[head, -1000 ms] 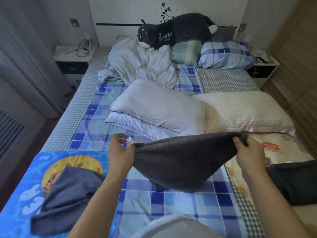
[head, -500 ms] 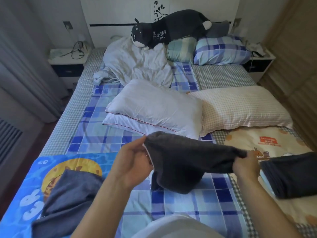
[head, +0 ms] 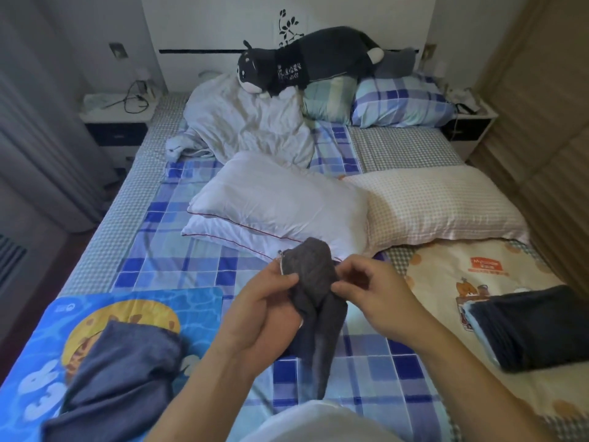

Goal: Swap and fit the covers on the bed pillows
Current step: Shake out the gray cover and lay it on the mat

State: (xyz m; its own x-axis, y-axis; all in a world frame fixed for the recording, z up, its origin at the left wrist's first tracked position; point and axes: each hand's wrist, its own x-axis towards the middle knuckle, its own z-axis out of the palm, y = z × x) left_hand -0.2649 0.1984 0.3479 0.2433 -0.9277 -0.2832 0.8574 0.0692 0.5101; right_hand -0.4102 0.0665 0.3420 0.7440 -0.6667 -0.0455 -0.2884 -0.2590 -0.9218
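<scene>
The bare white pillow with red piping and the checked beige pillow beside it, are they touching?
Touching. In the head view the bare white pillow overlaps the left end of the checked beige pillow, with no bedsheet showing between them along that edge.

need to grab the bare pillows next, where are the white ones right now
In the head view the two stacked white pillows lie mid-bed, just beyond the hands, with the checked pillow touching their right side and the crumpled white duvet behind.
</scene>
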